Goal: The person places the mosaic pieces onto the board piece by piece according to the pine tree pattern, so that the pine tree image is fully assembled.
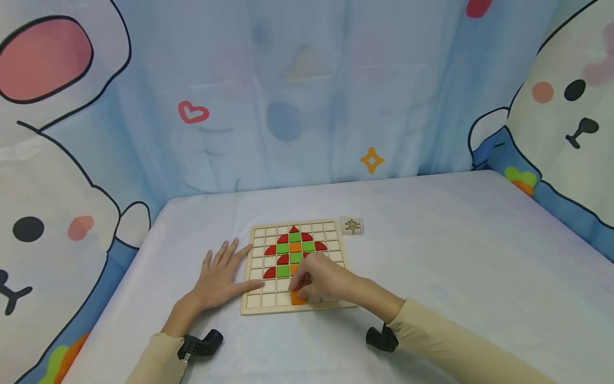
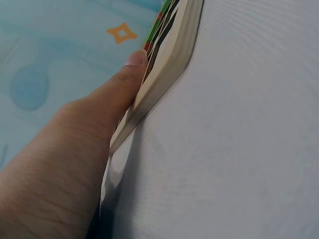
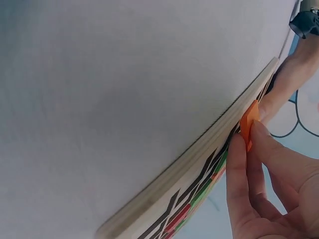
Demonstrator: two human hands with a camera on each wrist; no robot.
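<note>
A wooden grid board (image 1: 261, 301) lies on the white-covered table, with red, green and orange pieces forming a tree-like pattern in its cells. My left hand (image 1: 216, 280) has its fingers spread along the board's left edge, and its thumb (image 2: 127, 74) rests over the rim. At the board's near edge, my right hand (image 1: 323, 277) pinches an orange square tile (image 1: 298, 300) between thumb and fingers. In the right wrist view this tile (image 3: 247, 121) is tilted at the board's rim. Part of the pattern is hidden behind the right hand.
A small card (image 1: 353, 225) printed with a grid pattern lies just beyond the board's far right corner. The white tablecloth (image 1: 455, 256) stretches out to the right. A blue cartoon curtain (image 1: 307, 96) hangs behind the table.
</note>
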